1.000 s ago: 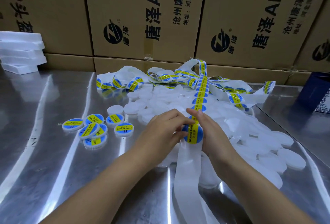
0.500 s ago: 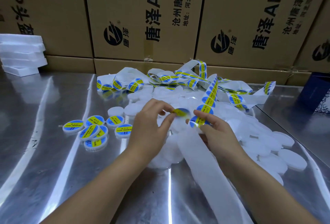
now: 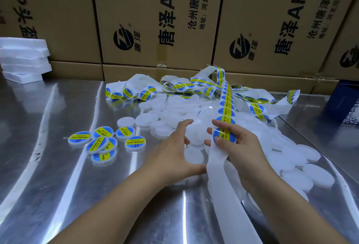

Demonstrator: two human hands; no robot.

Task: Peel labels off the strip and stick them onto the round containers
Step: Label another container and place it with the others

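My right hand (image 3: 242,150) pinches the label strip (image 3: 226,107), thumb on a blue and yellow label at its lower end. The stripped white backing (image 3: 223,195) hangs down toward me. My left hand (image 3: 171,154) is spread, fingers apart, over the pile of plain white round containers (image 3: 281,158), curled beside one white container (image 3: 195,135). I cannot tell whether it touches it. No peeled label shows in that hand. Several labelled containers (image 3: 101,142) lie to the left.
The steel table (image 3: 58,185) carries loose coils of label strip (image 3: 136,92) at the back. Cardboard boxes (image 3: 155,20) wall off the far side. A stack of white foam slabs (image 3: 23,59) sits far left, a dark blue box (image 3: 343,103) far right.
My left hand peeled a label off the strip, then moved down over the white containers with fingers spread; the label is no longer visible. My right hand kept hold of the strip.
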